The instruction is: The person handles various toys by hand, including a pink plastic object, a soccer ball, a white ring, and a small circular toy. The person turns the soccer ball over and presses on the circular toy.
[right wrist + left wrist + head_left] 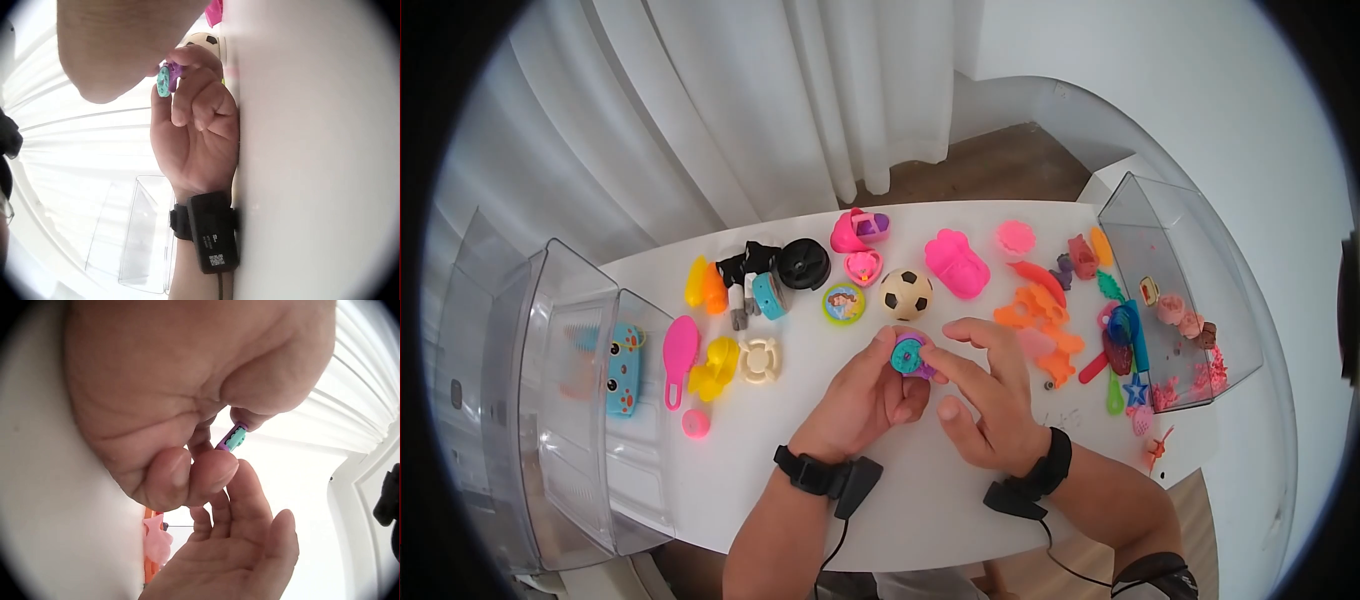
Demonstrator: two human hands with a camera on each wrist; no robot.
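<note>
My left hand [864, 392] pinches a small round purple-and-teal toy [908, 355] between thumb and fingers, over the front middle of the table. In the left wrist view the toy [234, 437] shows edge-on, with a teal raised piece on a purple base. My right hand [992, 405] is beside it, index fingertip right at the toy's edge, the other fingers loosely bent. The right wrist view shows the toy's teal face [164, 82] turned outward from the left hand [195, 125]. Just behind the hands sits a black-and-cream toy football [906, 294].
A pink mould [957, 264], an orange toy [1040, 325] and several small toys lie right. A pink paddle [681, 352], yellow toy [715, 368] and cream ring [760, 360] lie left. Clear bins stand at the left [565, 400] and right [1235, 345] ends.
</note>
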